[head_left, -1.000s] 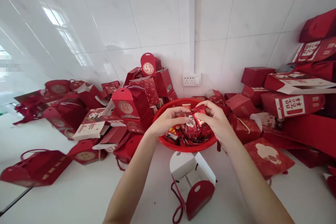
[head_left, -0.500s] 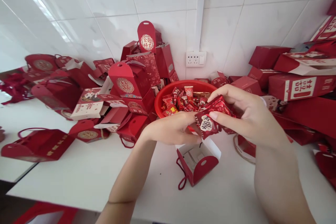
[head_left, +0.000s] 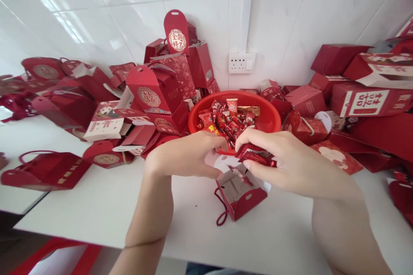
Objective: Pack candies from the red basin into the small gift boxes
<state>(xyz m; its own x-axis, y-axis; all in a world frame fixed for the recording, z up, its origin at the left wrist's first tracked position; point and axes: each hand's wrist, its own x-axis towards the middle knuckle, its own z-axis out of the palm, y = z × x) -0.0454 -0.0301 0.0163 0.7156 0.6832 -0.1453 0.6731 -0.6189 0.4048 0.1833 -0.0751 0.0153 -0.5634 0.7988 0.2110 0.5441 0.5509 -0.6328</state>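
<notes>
A small red gift box lies with its top open on the white table, its white inside facing up and a dark red cord loop at its left. My right hand pinches several red-wrapped candies above the box's far right side. Below those fingertips a single blurred candy is in the air over the opening. Left of it, my left hand hovers empty, thumb and fingers apart. Just behind both hands stands a red plastic basket holding a heap of wrapped candies.
Red gift boxes are stacked against the tiled wall on the left, with one handled box nearer the front. More boxes pile up at the right. A wall socket sits behind the basket.
My left hand has let go of the candy and moved left, its fingers spreading. My right hand has come lower over the box. One candy now drops between them.
</notes>
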